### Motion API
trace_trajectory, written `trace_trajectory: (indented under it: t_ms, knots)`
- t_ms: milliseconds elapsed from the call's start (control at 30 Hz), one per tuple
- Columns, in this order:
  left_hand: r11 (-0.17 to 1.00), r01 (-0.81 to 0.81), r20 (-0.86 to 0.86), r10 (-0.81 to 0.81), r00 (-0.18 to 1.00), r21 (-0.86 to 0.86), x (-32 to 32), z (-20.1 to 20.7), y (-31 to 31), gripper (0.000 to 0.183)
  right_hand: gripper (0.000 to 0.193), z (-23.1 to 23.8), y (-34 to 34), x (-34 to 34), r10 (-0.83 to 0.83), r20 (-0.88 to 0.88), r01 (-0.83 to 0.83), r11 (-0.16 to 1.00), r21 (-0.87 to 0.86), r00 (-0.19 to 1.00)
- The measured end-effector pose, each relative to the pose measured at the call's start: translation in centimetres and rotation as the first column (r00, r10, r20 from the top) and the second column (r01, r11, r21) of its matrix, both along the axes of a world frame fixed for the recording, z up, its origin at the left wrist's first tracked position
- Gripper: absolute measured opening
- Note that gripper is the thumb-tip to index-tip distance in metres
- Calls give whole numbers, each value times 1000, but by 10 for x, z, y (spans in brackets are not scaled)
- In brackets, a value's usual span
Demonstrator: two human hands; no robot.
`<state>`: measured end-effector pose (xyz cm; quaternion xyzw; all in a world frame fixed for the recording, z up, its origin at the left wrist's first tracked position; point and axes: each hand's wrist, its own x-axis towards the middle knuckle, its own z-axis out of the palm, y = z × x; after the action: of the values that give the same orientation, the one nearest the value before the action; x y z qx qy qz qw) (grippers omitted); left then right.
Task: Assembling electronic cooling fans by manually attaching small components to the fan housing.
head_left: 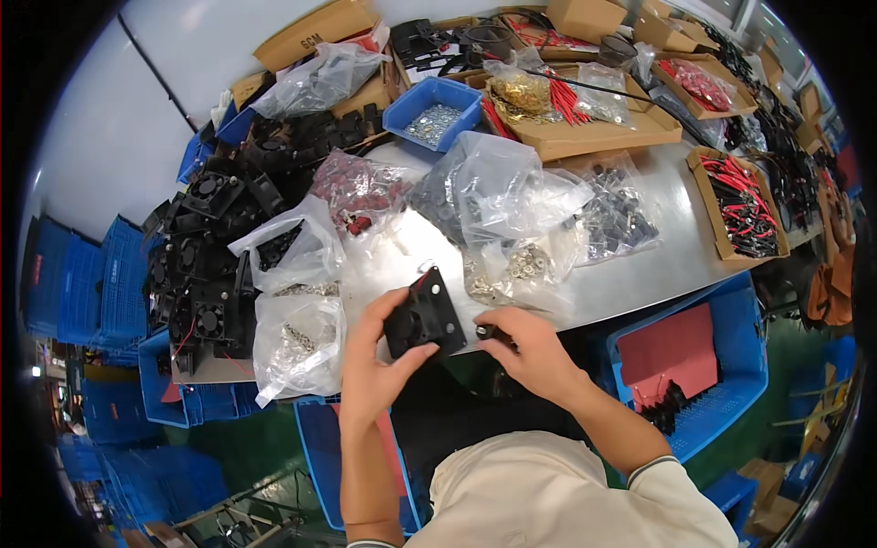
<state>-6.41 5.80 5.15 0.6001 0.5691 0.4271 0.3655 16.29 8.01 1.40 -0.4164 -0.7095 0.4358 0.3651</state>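
Note:
My left hand (369, 370) grips a black square plastic housing (429, 310) by its left side, thumb on the near edge. Round metallic spots show near its right edge, and a bit of red shows at the top. Just to the right, my right hand (541, 354) pinches a small dark cylindrical part (488, 331) with a light spot on it, apart from the housing. Its exact kind is too small to tell. Both hands are over the front edge of a metal table (671, 256). Beyond them lies a clear bag of small metal pieces (525, 267).
Black fans (210, 315) are piled at the left beside bags of metal parts (300, 338). Farther back stand a blue bin of small metal hardware (434, 99) and cardboard trays. A box of red and black leads (742, 205) sits right. Below is a blue crate (740, 365).

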Motion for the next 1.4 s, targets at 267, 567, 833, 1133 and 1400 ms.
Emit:
trace_trajectory:
  t_ms: [267, 567, 833, 1133, 1400]
  knots:
    - [989, -27, -128, 46, 991, 147, -5, -3, -4, 61, 28, 11, 12, -32, 11, -63, -7, 998, 59, 998]
    - [986, 26, -187, 6, 982, 167, -7, -22, 9, 58, 38, -7, 10, -40, -109, -286, 45, 975, -219, 952]
    - [980, -16, -205, 58, 977, 201, -7, -36, 10, 59, 44, -1, 14, -38, -94, 46, 92, 994, 57, 994]
    - [968, -60, -166, 103, 981, 245, -6, -39, 9, 56, 46, -6, 15, -41, -83, 183, 55, 987, 152, 980]
    - [952, -55, -209, 123, 970, 302, -9, -40, 5, 51, 28, 59, 31, -49, -126, 157, 81, 960, 269, 980]
